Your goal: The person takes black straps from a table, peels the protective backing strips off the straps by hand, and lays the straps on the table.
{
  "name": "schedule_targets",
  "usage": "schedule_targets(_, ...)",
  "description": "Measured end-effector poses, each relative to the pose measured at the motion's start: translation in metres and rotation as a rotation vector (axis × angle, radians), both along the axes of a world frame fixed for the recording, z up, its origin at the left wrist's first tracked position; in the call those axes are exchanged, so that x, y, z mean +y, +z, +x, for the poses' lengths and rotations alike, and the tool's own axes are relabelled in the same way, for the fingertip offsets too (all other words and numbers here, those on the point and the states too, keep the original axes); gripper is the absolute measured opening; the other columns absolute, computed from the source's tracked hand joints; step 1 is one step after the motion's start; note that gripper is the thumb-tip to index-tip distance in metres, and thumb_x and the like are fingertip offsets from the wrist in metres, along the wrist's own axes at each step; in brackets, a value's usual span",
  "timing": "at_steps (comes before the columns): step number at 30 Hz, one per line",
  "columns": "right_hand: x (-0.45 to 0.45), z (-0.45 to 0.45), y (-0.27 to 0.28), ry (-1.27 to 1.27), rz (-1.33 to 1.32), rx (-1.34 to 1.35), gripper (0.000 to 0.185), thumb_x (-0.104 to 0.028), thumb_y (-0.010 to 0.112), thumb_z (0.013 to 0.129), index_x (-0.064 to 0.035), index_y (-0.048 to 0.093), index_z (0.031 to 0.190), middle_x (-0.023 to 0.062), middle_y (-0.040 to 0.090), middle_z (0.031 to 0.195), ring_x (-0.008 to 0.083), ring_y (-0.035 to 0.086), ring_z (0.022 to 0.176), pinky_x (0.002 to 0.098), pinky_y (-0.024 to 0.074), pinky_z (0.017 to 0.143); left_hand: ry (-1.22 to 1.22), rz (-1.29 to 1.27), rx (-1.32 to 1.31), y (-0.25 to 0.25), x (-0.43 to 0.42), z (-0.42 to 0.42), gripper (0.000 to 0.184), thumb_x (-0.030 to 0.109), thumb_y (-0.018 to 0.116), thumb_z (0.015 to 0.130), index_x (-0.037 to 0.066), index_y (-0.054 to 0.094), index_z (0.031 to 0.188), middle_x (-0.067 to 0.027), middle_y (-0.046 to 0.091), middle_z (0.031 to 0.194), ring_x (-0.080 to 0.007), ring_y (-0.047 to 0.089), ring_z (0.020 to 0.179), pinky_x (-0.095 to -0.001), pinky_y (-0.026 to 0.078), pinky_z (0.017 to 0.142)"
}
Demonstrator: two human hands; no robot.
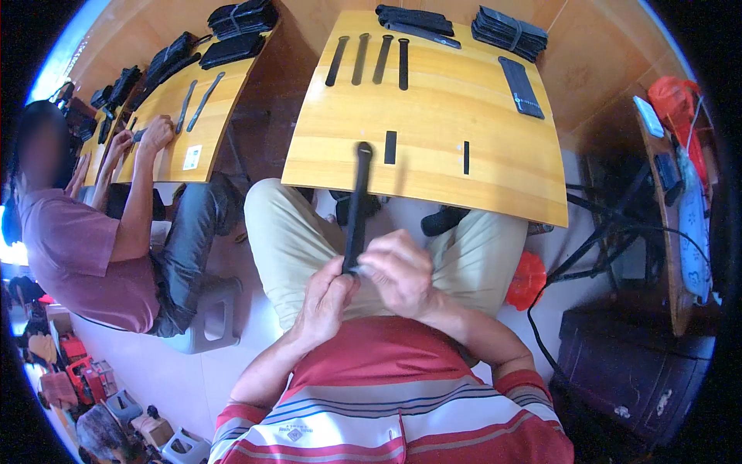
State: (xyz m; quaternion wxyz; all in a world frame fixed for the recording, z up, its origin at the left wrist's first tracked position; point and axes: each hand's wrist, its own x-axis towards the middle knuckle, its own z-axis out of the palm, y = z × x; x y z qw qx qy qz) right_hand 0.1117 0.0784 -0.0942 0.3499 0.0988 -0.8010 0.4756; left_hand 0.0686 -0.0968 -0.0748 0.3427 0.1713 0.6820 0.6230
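A long black strap (358,209) with a rounded, holed tip points up from my left hand (328,298), which grips its lower end above my lap. My right hand (400,272) is beside that lower end, its fingers curled and blurred; what they hold, if anything, I cannot make out. Beyond the strap is the wooden table (433,116). Two short black pieces lie near its front edge, one at the centre (390,148) and a thinner one (466,158) to the right. Several straps (403,64) lie side by side at the back left.
Black bundles (508,32) and a flat dark packet (521,87) lie on the table's back and right. A person (85,247) works at another table (174,162) on the left. Cables, a red bag (526,281) and a dark cabinet (630,379) are at the right.
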Motion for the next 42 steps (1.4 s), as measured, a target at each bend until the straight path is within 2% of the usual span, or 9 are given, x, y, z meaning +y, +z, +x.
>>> schedule_targets(2,0.02,-0.006,0.015,-0.042,-0.037,-0.061,0.008,-0.007,0.068,0.082,-0.0008,0.066,0.087,0.0135,0.063,0.085,0.0289,0.062,0.076,0.0376,0.0499,0.066,0.002,-0.052,0.071,-0.001,-0.005,0.006,0.027,0.014,0.037,0.09,0.0,0.058,0.099,-0.002,0.046,0.065,-0.0108,0.045,0.059,-0.0279,0.039,0.055)
schedule_targets(4,0.055,-0.021,0.035,-0.246,-0.104,-0.061,0.004,-0.005,0.064,0.085,-0.0031,0.066,0.087,0.011,0.064,0.078,0.0211,0.062,0.069,0.0307,0.0499,0.068,-0.014,-0.023,0.128,-0.004,-0.011,0.009,0.027,0.016,0.038,0.088,0.0,0.059,0.092,-0.0043,0.048,0.065,-0.0136,0.045,0.059,-0.0307,0.04,0.056)
schedule_targets(6,0.108,-0.042,0.053,-0.362,-0.505,-0.005,0.011,-0.012,0.063,0.089,-0.0028,0.065,0.082,0.0042,0.067,0.076,0.0123,0.06,0.066,0.0265,0.047,0.064,-0.056,-0.067,0.137,-0.003,-0.023,0.007,0.026,0.016,0.039,0.087,-0.001,0.059,0.09,-0.0052,0.049,0.066,-0.0146,0.047,0.061,-0.0311,0.041,0.058)
schedule_targets(7,0.14,-0.047,0.073,-0.616,-0.297,-0.085,0.017,-0.014,0.06,0.093,-0.0017,0.064,0.081,0.0047,0.066,0.075,0.012,0.06,0.064,0.0251,0.0453,0.06,-0.057,-0.08,0.163,-0.004,-0.027,0.007,0.026,0.016,0.039,0.086,-0.001,0.059,0.089,-0.0054,0.049,0.066,-0.0148,0.047,0.061,-0.0311,0.041,0.058)
schedule_targets(10,0.238,-0.07,0.097,-0.532,-0.593,0.302,0.023,-0.016,0.061,0.093,0.0033,0.066,0.082,0.0072,0.068,0.077,0.0113,0.062,0.067,0.0246,0.0507,0.064,-0.038,-0.142,0.204,-0.021,-0.046,0.011,0.025,0.016,0.04,0.084,-0.001,0.058,0.085,-0.0058,0.05,0.066,-0.0155,0.047,0.061,-0.031,0.041,0.059)
schedule_targets(18,0.27,-0.113,0.083,-0.514,-0.101,0.027,0.019,-0.015,0.068,0.088,-0.0003,0.071,0.1,0.0025,0.07,0.079,0.0064,0.061,0.071,0.0212,0.0483,0.063,0.147,-0.2,-0.029,-0.048,-0.072,0.018,0.023,0.017,0.042,0.08,0.002,0.059,0.082,0.001,0.048,0.064,-0.0074,0.04,0.057,-0.0249,0.032,0.052)
schedule_targets(23,0.252,-0.135,0.056,-0.721,0.289,-0.05,0.016,-0.016,0.067,0.085,-0.005,0.07,0.096,0.0112,0.07,0.081,0.0188,0.067,0.069,0.0287,0.0522,0.065,0.194,-0.119,-0.119,-0.043,-0.066,0.017,0.024,0.017,0.042,0.081,0.002,0.06,0.084,0.003,0.045,0.062,-0.0056,0.037,0.054,-0.0238,0.03,0.048)
schedule_targets(26,0.246,-0.148,0.021,-0.575,0.427,-0.043,0.014,-0.017,0.066,0.085,-0.0061,0.068,0.093,0.0151,0.068,0.086,0.0299,0.067,0.076,0.0368,0.0539,0.07,0.19,-0.146,-0.102,-0.048,-0.067,0.016,0.024,0.017,0.042,0.081,0.002,0.06,0.084,0.0037,0.045,0.062,-0.0059,0.037,0.053,-0.0237,0.03,0.048)
schedule_targets(42,0.227,-0.17,-0.014,-0.294,0.643,-0.487,0.02,-0.02,0.052,0.092,-0.0039,0.063,0.092,0.0153,0.067,0.095,0.0332,0.063,0.093,0.0443,0.0503,0.083,0.181,-0.082,-0.124,-0.05,-0.05,0.005,0.021,0.013,0.041,0.082,0.003,0.059,0.086,0.0049,0.043,0.061,-0.0044,0.035,0.05,-0.0224,0.027,0.045)
